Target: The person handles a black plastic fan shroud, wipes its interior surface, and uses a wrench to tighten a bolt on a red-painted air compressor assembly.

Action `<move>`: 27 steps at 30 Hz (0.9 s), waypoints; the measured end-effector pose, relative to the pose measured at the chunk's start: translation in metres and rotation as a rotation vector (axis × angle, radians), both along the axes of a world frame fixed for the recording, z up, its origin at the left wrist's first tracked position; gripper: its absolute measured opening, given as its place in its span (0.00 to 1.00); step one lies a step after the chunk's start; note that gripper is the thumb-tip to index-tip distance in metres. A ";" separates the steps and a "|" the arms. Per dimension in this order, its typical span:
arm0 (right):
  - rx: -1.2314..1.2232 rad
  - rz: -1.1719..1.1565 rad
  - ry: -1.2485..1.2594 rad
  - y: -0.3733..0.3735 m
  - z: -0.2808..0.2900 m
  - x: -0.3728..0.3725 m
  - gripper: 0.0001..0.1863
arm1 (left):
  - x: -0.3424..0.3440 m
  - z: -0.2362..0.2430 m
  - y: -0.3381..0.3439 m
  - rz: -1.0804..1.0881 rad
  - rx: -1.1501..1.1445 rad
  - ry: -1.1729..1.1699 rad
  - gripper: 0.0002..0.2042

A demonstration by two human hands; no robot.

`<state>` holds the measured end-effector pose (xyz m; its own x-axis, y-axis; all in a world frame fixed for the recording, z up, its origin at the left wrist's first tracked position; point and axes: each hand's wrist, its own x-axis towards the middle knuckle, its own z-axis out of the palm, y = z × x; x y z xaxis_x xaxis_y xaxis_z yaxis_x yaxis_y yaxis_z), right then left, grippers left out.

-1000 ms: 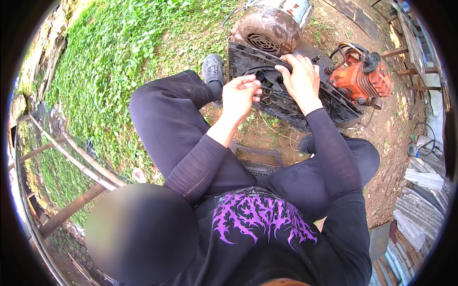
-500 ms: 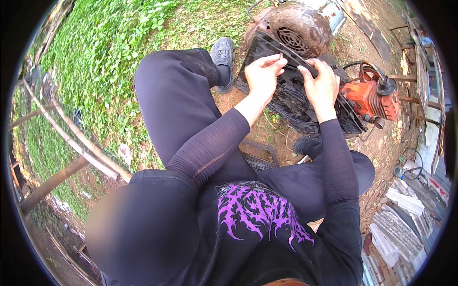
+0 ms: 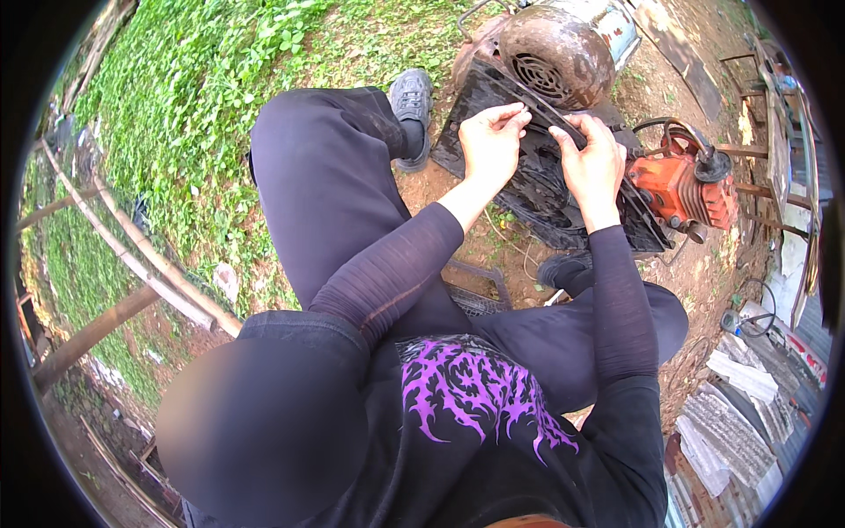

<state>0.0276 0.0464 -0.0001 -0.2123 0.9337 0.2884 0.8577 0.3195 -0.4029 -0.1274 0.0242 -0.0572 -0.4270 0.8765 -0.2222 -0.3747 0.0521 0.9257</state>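
Observation:
A dark, grimy belt guard (image 3: 528, 169), wide and flat, stands tilted in front of me against a compressor. My left hand (image 3: 491, 145) is closed in a pinch at the guard's upper edge. Whatever sits between its thumb and forefinger is too small to make out. Farther right along that edge, my right hand (image 3: 591, 163) has its thumb on the near side and its fingers bent over the top, gripping the guard. Behind it stands a rusty motor (image 3: 554, 55) with a slotted round cover. An orange finned pump head (image 3: 682, 189) sits to the right.
Beyond the motor lies a pale blue tank (image 3: 616, 26). A grey shoe (image 3: 411, 114) is planted left of the guard, and a dark crate-like piece (image 3: 480, 290) lies between my legs. Grass (image 3: 202, 114) spreads left; corrugated sheets (image 3: 726, 431) are piled at lower right.
My left hand has shifted slightly right, its fingertips pinched closer together at the guard's edge. My right hand keeps nearly the same hold. The view has moved a little.

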 end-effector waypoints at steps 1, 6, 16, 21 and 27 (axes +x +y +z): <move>0.004 -0.001 0.002 -0.001 0.001 0.000 0.15 | 0.001 0.001 0.000 0.019 0.003 -0.012 0.09; 0.002 0.013 0.034 -0.004 0.003 -0.002 0.14 | 0.002 -0.002 0.000 0.080 0.027 -0.010 0.09; -0.026 0.032 0.050 -0.010 0.008 -0.004 0.12 | -0.009 -0.010 -0.003 0.023 0.069 0.022 0.11; -0.040 0.026 0.032 -0.012 0.010 -0.003 0.12 | -0.025 -0.004 -0.005 -0.070 0.225 0.111 0.19; -0.067 0.064 0.047 -0.026 0.019 -0.007 0.09 | -0.073 0.050 -0.007 0.012 0.349 1.382 0.26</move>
<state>0.0208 0.0203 0.0194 -0.2598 0.9361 0.2370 0.8163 0.3440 -0.4640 -0.2001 0.0168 -0.0067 -0.1266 0.7939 0.5948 0.8261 -0.2475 0.5062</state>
